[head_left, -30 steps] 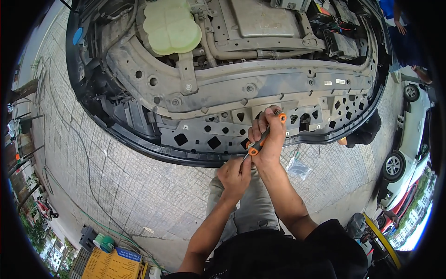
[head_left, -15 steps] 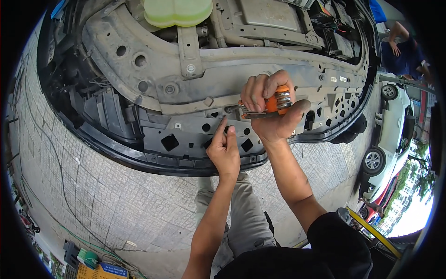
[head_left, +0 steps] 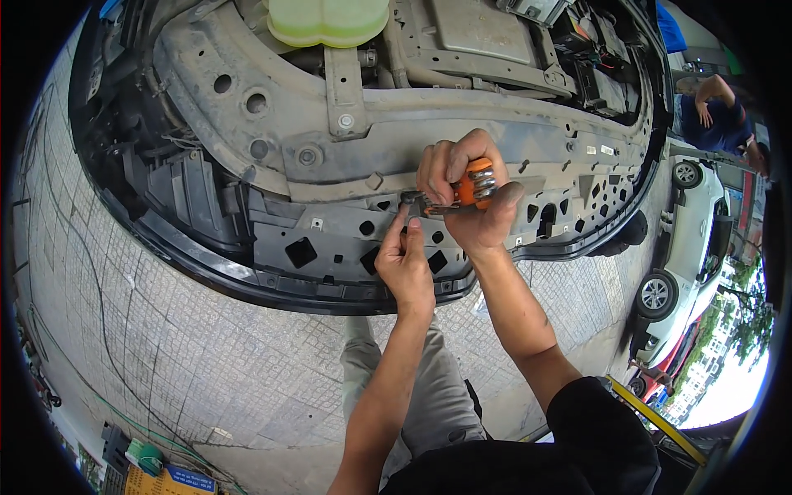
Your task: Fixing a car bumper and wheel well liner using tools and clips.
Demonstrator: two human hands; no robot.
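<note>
My right hand (head_left: 470, 198) is closed round an orange-and-metal hand tool (head_left: 481, 183), its nose pointing left over the perforated dark front panel (head_left: 301, 231) of the car. My left hand (head_left: 404, 264) has index finger and thumb raised and drawn close together at the tool's nose, beside a small dark piece (head_left: 407, 198); what they pinch, if anything, is too small to make out. Behind both hands runs a dusty upper cross panel (head_left: 536, 124) with holes and bolts.
A green translucent tank (head_left: 326, 21) and a battery area (head_left: 602, 78) lie in the open engine bay. A white car (head_left: 676, 289) is at the right, near another person (head_left: 718, 120). Below are paving (head_left: 214, 355), hoses and a yellow board (head_left: 144, 483).
Both hands have moved up onto the panel. My right hand has turned the tool toward horizontal; my left fingers have shifted from lower on it to its nose. The view has shifted.
</note>
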